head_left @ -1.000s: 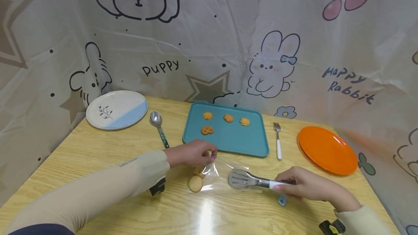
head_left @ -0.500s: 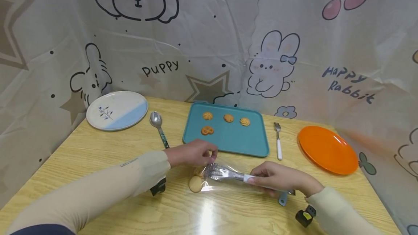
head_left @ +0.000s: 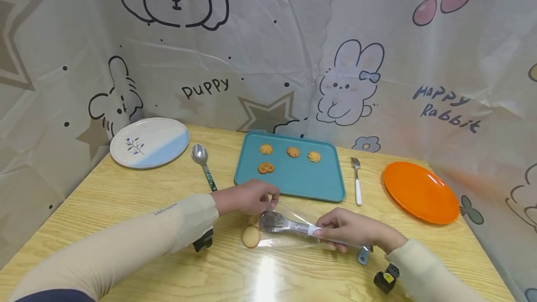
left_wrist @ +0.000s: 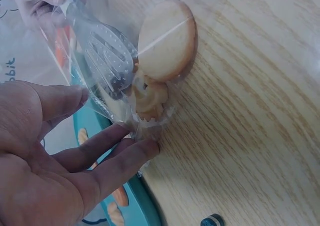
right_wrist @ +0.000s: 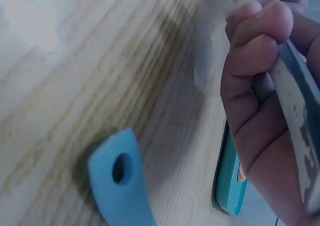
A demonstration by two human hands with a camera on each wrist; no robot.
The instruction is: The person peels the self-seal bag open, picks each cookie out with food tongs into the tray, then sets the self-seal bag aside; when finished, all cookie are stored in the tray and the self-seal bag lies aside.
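Observation:
My left hand (head_left: 255,196) holds the edge of a clear plastic bag (head_left: 289,242) on the table. Inside the bag lie a round pale cookie (left_wrist: 167,40) and a smaller shaped cookie (left_wrist: 150,100), side by side. Food tongs (head_left: 299,227) are in my right hand (head_left: 351,229), its fingers and thumb curled round the handle. The slotted metal head of the tongs (left_wrist: 106,60) is within the bag, right beside the cookies. Whether the tongs grip a cookie, I cannot tell.
Behind the bag stands a teal tray (head_left: 304,181) with several cookies. A spoon (head_left: 203,162) and a patterned plate (head_left: 151,143) lie left, a fork (head_left: 357,181) and an orange plate (head_left: 419,192) right. A light blue handle with a hole (right_wrist: 122,176) lies below my right hand.
My right hand has moved left with the tongs, bringing their head deep into the bag up to the cookies. My left hand has stayed in place.

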